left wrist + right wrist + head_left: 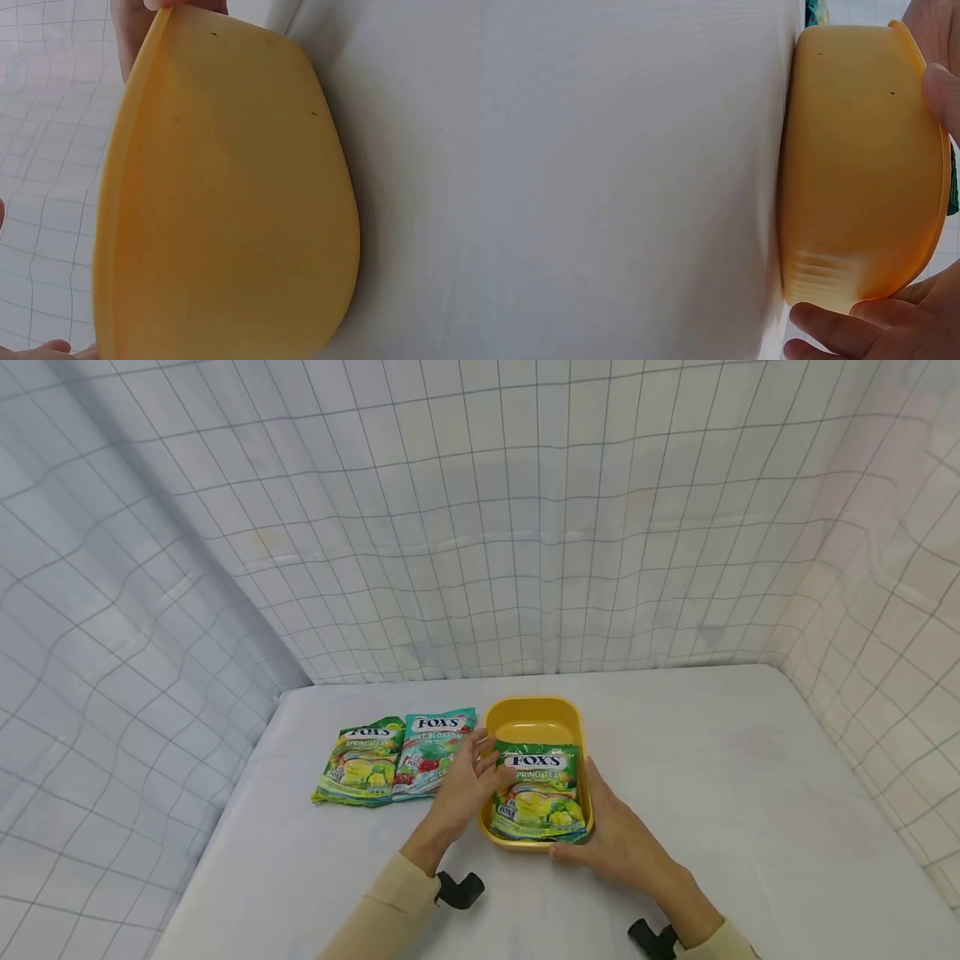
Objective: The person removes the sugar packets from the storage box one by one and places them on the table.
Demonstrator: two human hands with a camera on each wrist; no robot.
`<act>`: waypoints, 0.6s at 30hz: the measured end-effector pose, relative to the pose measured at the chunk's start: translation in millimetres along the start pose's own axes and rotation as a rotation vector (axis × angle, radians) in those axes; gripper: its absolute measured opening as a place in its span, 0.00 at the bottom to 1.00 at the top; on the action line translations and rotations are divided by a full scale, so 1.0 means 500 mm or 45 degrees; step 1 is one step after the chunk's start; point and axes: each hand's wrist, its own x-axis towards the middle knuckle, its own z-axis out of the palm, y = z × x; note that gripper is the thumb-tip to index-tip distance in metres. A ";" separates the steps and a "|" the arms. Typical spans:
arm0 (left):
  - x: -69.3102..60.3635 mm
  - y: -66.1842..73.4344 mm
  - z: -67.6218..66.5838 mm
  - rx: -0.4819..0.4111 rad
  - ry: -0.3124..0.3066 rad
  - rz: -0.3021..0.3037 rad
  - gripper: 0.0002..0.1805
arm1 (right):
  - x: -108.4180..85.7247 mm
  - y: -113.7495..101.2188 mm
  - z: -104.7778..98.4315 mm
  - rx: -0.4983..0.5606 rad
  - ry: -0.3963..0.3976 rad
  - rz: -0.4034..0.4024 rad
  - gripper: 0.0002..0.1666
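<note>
A yellow plastic basin (530,708) stands on the white table, holding a green packet of Fox's Spring Tea candy (536,797). My right hand (626,839) grips the basin's near right corner, thumb at the front rim and fingers along the right side. In the right wrist view, the fingers (847,330) lie against the basin's outer wall (855,165). My left hand (468,785) is at the left rim with fingers loosely extended, its thumb over the packet. The basin's front wall (232,187) fills much of the left wrist view.
Left of the basin lie a teal Fox's Mint Blossom packet (431,756) and another green Spring Tea packet (362,764), side by side. White checked curtains (525,527) enclose the back and sides of the table (712,752).
</note>
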 end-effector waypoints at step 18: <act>-0.021 0.001 0.040 0.244 -0.067 -0.168 0.46 | -0.003 0.001 -0.003 -0.016 0.027 -0.027 0.81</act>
